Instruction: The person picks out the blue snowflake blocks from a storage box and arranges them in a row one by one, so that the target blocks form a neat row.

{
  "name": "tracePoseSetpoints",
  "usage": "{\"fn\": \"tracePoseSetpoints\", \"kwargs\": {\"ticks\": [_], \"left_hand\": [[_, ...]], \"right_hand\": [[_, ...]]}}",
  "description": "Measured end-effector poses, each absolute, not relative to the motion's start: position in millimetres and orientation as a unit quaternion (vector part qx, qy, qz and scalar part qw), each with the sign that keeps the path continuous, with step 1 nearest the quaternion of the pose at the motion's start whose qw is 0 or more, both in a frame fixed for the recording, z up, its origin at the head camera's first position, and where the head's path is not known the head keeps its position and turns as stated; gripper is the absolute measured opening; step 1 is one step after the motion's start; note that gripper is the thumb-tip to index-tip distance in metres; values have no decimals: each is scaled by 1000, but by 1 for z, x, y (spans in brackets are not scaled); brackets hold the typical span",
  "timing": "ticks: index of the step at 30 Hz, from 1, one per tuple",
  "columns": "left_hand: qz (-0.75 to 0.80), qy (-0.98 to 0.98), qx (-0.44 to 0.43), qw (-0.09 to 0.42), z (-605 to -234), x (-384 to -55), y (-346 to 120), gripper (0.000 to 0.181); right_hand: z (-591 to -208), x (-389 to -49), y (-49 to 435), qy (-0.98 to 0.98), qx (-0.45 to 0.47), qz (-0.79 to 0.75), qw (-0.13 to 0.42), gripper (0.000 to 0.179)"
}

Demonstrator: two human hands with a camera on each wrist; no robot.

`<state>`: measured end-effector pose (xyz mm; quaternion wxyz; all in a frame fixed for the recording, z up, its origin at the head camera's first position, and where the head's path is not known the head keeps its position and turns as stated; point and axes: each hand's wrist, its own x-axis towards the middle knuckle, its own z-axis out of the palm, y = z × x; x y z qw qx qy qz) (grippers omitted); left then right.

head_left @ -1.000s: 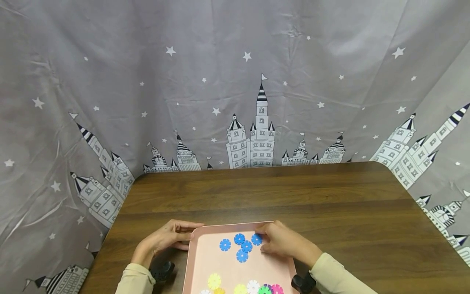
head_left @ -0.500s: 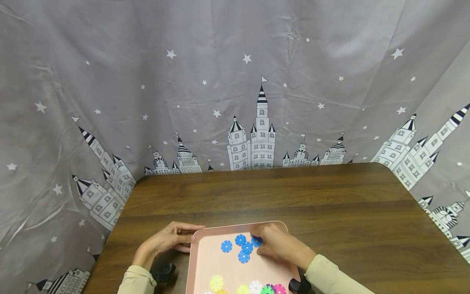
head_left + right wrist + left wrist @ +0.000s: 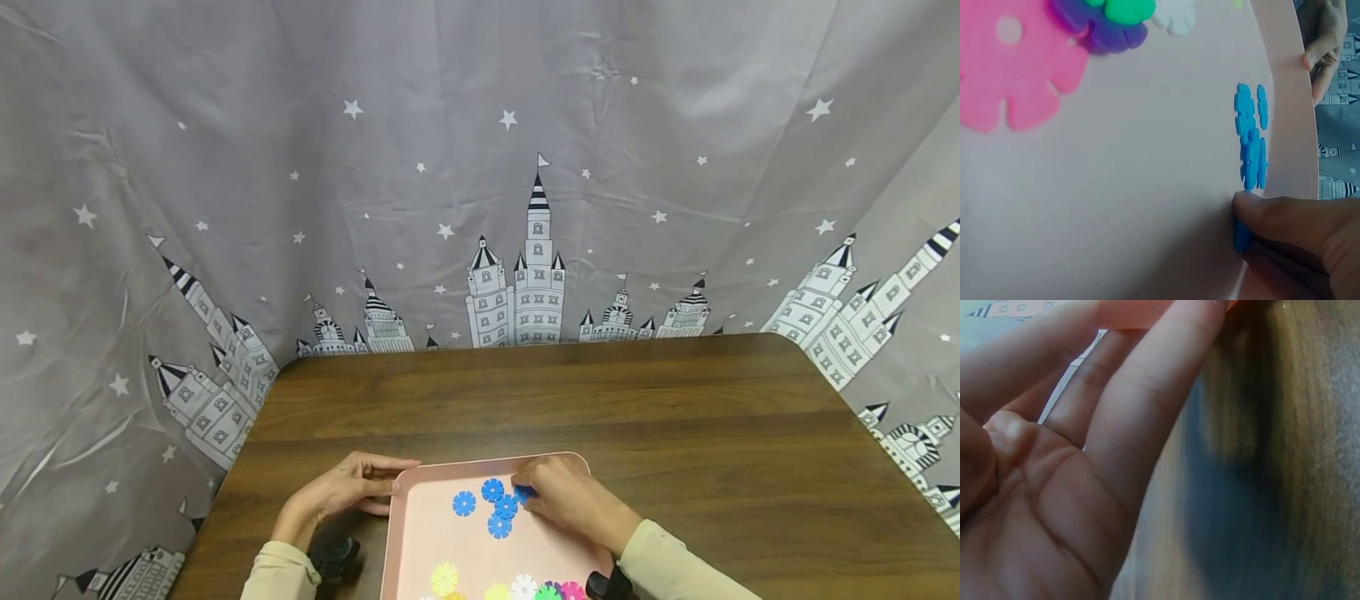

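Note:
A pink tray (image 3: 396, 542) lies near the table's front. My left hand (image 3: 337, 493) touches its far-left corner with fairly straight fingers, which also show in the left wrist view. Inside the tray, my right hand (image 3: 573, 500) pinches a notched blue plastic disc (image 3: 1242, 234) between thumb and fingers, close to the far wall. The hand partly covers this disc. Several more blue discs (image 3: 500, 525) lie left of it, some overlapping, with one single blue disc (image 3: 463, 503) apart from the rest.
Toward the tray's near side lie a yellow disc (image 3: 444, 577), a white disc (image 3: 523, 587), a green disc (image 3: 1132, 7), a purple disc (image 3: 1113, 37) and a pink disc (image 3: 1016, 62). Around the tray extends the brown wooden table (image 3: 675, 417). Behind hangs a grey castle-print curtain (image 3: 480, 67).
My right hand has moved slightly left and now covers more of the blue disc it pinches. The left hand stays at the tray's corner.

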<state>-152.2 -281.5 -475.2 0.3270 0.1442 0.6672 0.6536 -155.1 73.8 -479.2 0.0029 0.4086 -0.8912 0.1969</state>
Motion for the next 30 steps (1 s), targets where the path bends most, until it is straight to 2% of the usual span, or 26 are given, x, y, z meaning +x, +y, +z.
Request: {"fn": "tracePoseSetpoints", "kwargs": {"ticks": [10, 21, 27, 30], "left_hand": [[661, 661, 134, 328, -477, -152, -281, 45], [659, 663, 137, 327, -476, -152, -280, 45], [658, 664, 140, 327, -476, -151, -281, 46], [665, 656, 137, 330, -476, -151, -281, 46]], "right_hand": [[-481, -155, 70, -891, 425, 156, 21, 11], [-468, -151, 76, -900, 391, 194, 7, 13], [-459, -154, 93, -888, 400, 223, 35, 11], [-456, -156, 107, -887, 396, 233, 55, 17]]}}
